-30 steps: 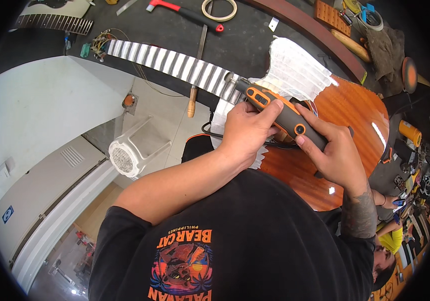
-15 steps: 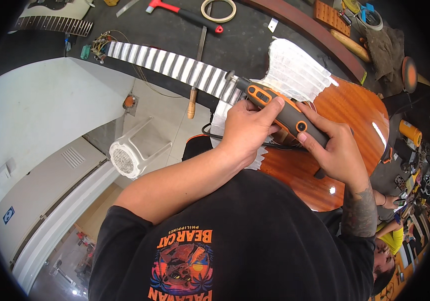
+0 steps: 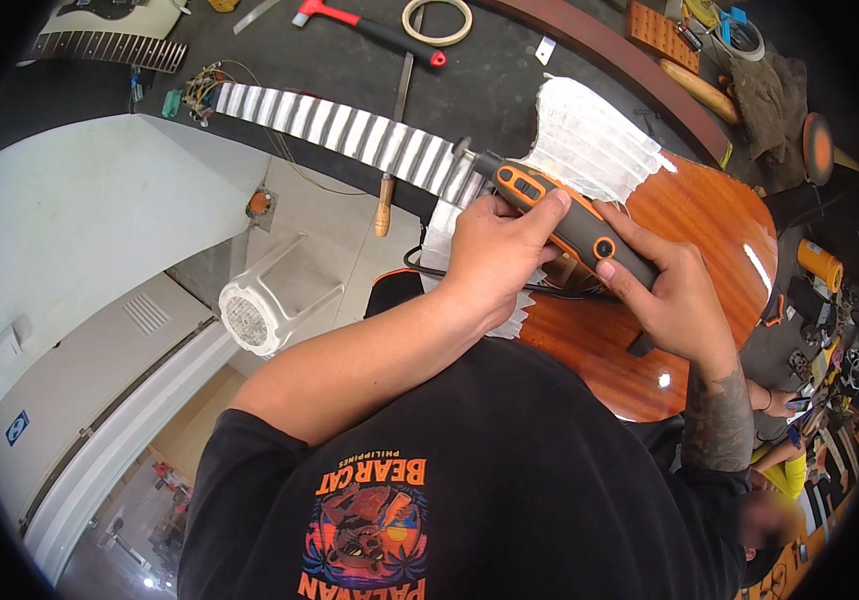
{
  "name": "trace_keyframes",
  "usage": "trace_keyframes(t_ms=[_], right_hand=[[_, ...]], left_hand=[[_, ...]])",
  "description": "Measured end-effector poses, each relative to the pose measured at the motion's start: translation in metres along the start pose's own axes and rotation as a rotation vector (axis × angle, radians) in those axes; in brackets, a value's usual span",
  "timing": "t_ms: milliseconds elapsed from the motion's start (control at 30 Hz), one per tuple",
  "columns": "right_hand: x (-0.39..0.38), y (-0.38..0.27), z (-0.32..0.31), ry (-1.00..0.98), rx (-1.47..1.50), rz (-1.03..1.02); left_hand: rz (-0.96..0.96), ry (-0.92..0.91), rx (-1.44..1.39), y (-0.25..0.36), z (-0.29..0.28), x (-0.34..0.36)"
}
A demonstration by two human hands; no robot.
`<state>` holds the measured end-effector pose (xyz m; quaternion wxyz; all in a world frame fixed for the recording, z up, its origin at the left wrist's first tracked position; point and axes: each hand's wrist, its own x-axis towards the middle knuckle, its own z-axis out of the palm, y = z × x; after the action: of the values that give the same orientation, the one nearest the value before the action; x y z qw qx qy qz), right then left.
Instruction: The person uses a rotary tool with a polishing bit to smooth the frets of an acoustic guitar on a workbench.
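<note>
Grey rotary tool point(image 3: 577, 226), left fingers point(image 3: 546, 213) gripping middle, right fingers point(image 3: 641, 234) rear

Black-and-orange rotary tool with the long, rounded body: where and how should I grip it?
Probably by the thick rear of the black-and-orange rotary tool, coming from the person's right, as the right hand does, with the left hand steadying its middle. The long, rounded body slants, its small, grey, round tip pointing left and away, so this approach should stay clear of that end.
</note>
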<state>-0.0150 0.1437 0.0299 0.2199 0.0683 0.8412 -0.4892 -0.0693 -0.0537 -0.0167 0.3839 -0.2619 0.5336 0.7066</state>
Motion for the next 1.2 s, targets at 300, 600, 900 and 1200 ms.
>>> trace_keyframes(t_ms=[300,600,900,1200], right_hand=[[-0.004,-0.003,0.001,0.001,0.007,-0.014],[-0.035,0.001,0.021,-0.015,-0.158,-0.111],[-0.046,-0.001,0.031,0.006,-0.241,-0.101],[-0.048,-0.002,0.031,0.036,-0.243,-0.09]], left_hand=[[0.012,-0.047,-0.024,-0.006,-0.005,-0.004],[-0.042,-0.056,-0.136,-0.024,-0.016,-0.035],[-0.072,-0.055,-0.179,-0.031,-0.021,-0.042],[-0.05,-0.088,-0.188,-0.033,-0.02,-0.038]])
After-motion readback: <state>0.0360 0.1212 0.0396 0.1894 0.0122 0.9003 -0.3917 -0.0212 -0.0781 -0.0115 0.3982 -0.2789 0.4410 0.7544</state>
